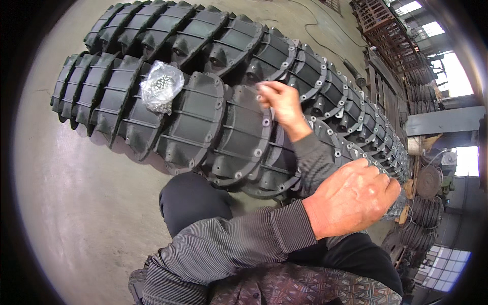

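Observation:
My left hand (353, 198) reaches across to the right, closed in a fist with its back showing. Whatever its curled fingers hold, if anything, is hidden. Farther off, my right hand (282, 104) hovers over the near row of dark ribbed castings (195, 117), its fingertips pinched together and slightly blurred. What sits in that pinch is too small to make out. The curved castings stand nested one behind another, with round holes along their flanged rims. On top of the row, left of my right hand, lies a clear plastic bag (161, 84) of small shiny metal pieces.
A second row of similar castings (195, 33) runs just behind the first. My knee (190, 201) is close to the near row. Concrete floor (76, 203) spreads to the left. At the right stand rusty metal racks (389, 38) and stacked round parts (427, 211).

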Demonstrator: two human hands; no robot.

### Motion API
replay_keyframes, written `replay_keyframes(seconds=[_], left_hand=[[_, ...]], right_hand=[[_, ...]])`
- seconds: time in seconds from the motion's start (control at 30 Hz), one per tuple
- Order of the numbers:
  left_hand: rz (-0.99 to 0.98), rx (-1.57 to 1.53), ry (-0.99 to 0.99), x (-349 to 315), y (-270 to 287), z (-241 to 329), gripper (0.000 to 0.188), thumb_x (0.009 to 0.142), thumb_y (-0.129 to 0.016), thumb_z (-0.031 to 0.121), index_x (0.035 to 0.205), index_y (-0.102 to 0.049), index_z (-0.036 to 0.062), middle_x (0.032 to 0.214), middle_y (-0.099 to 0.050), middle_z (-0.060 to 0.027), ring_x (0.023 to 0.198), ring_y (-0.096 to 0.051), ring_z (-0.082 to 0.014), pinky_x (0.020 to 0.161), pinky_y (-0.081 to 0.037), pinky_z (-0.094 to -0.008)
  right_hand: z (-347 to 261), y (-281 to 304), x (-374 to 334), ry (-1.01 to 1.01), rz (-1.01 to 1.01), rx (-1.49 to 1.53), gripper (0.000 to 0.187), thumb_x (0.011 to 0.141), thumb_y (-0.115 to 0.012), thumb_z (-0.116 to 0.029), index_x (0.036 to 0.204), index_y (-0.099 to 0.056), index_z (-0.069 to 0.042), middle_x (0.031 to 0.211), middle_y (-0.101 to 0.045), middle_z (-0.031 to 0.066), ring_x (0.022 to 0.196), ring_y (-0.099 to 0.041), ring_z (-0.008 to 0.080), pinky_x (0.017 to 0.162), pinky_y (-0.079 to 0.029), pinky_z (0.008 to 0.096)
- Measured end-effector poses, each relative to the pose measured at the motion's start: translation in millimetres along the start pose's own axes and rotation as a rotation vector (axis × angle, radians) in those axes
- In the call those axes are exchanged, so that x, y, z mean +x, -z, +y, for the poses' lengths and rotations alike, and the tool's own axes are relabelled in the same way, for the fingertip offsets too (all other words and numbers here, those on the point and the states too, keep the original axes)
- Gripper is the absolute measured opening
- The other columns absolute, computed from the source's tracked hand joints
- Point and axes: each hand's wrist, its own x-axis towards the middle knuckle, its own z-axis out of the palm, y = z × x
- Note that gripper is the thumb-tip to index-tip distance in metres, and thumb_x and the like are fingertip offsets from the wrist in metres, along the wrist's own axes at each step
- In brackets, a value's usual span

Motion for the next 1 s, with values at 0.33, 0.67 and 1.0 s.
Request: replay_keyframes(seconds=[0.33, 0.67, 1.0], left_hand=[[-0.187, 0.05, -0.051, -8.1, -25.4, -1.0, 0.013, 0.078, -0.067, 0.017, 0.084, -0.059, 0.0087, 0.071, -0.06, -0.0011, 0.071, -0.064, -0.0177, 0.067, -0.048, -0.0335], [-0.218, 0.1, -0.018, -11.0, -32.9, -7.3, 0.011, 0.079, -0.067, 0.017, 0.081, -0.06, 0.01, 0.069, -0.062, -0.001, 0.069, -0.065, -0.0171, 0.068, -0.048, -0.0326], [-0.205, 0.142, -0.017, -11.5, -33.7, -6.0, 0.011, 0.082, -0.066, 0.02, 0.081, -0.061, 0.0099, 0.068, -0.061, 0.0001, 0.069, -0.064, -0.0168, 0.07, -0.048, -0.0327]], right_hand=[[65.7, 147.4, -49.6, -0.126, 0.122, -0.239, 0.026, 0.101, -0.065, -0.006, 0.123, -0.071, 0.005, 0.099, -0.075, 0.0106, 0.082, -0.071, 0.0143, 0.068, -0.058, 0.028], [68.0, 126.7, -35.4, -0.035, 0.006, -0.307, 0.025, 0.103, -0.061, -0.009, 0.125, -0.069, 0.002, 0.099, -0.075, 0.0079, 0.079, -0.069, 0.0116, 0.069, -0.057, 0.027], [62.4, 106.4, -35.3, 0.26, 0.079, -0.642, 0.018, 0.098, -0.069, -0.006, 0.114, -0.071, 0.002, 0.096, -0.074, 0.0099, 0.082, -0.07, 0.016, 0.075, -0.056, 0.0303]])
